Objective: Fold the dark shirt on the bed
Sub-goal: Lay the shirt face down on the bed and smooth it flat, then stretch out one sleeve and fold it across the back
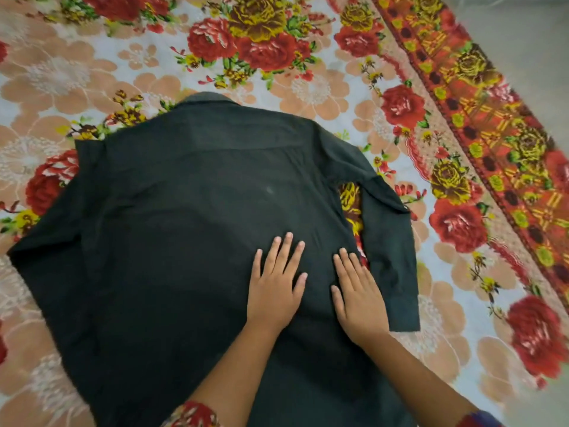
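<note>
While the dark shirt [191, 229] lies back-up across the bed [308, 97], collar toward the top of the frame and hem running off the bottom edge, both hands rest flat on its right-centre panel. Left hand [275, 288] and right hand [358, 295] lie side by side, fingers spread, palms down, gripping nothing. The right sleeve [389, 251] lies just right of the right hand, bent downward alongside the body. Judgement: the right hand is nearer for folding that sleeve inward; the left sleeve [52, 238] sits well apart at frame left.
</note>
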